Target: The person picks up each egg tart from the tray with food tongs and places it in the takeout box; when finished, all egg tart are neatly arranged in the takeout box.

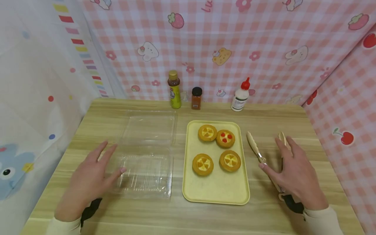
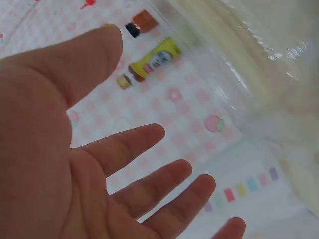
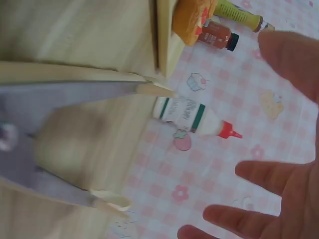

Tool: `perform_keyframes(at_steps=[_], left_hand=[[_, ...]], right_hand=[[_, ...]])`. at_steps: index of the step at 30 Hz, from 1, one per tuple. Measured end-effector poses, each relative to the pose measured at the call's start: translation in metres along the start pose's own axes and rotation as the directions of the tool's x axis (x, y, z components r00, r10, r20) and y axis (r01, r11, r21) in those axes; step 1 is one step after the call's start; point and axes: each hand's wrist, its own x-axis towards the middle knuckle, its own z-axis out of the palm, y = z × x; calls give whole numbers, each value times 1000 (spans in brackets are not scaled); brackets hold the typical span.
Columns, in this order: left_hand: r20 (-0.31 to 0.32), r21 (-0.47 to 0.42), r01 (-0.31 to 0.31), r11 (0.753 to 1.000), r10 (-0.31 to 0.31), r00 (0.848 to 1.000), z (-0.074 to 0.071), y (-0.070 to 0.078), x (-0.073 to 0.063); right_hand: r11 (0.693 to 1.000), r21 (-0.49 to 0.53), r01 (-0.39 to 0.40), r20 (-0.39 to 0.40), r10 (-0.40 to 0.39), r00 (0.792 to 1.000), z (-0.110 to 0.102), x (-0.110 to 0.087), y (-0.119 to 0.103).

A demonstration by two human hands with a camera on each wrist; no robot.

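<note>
My left hand [image 1: 91,176] hovers by the left side of a clear plastic clamshell box [image 1: 149,192], fingers spread and holding nothing. The box lies open, its lid [image 1: 149,127] folded away toward the back. Over on the right, my right hand [image 1: 299,178] hangs above a pair of tongs [image 1: 253,143] with its fingers apart and nothing in them. The tongs lie spread on the table, and the hand hides part of them in the head view. Between box and tongs is a pale yellow tray [image 1: 217,194] bearing several round tarts, one of them a red-dotted tart [image 1: 225,138].
Along the table's back edge stand a yellow-green bottle with a gold cap [image 1: 175,91], a small black-capped jar [image 1: 196,98] and a white squeeze bottle with a red nozzle [image 1: 240,96]. Behind them hangs a pink checked cloth [image 1: 194,45]. A wood-grain table [image 1: 205,220] holds everything.
</note>
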Motion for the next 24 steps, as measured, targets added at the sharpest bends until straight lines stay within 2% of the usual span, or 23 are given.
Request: perform_keyframes(at_steps=[4, 7, 11, 16, 20, 24], left_hand=[[7, -46, 22, 999, -22, 1000, 0, -13, -4], [3, -80, 18, 997, -18, 1000, 0, -23, -6], [-19, -128, -14, 992, 12, 1000, 3, -33, -8], [-31, -204, -54, 977, 48, 998, 7, -44, -8], [19, -300, -21, 954, 28, 999, 9, -51, -7], [55, -367, 31, 930, -12, 998, 13, -55, -6]], right_hand=[[999, 45, -25, 0, 25, 1000, 2, -6, 5], [992, 99, -78, 27, 75, 997, 4, -11, 9], [978, 160, -137, 35, 133, 990, 10, -17, 14], [968, 195, -155, 1, 158, 987, 18, -25, 19], [955, 218, -200, 17, 201, 979, 22, -29, 21], [937, 236, -259, 85, 245, 966, 26, -28, 23]])
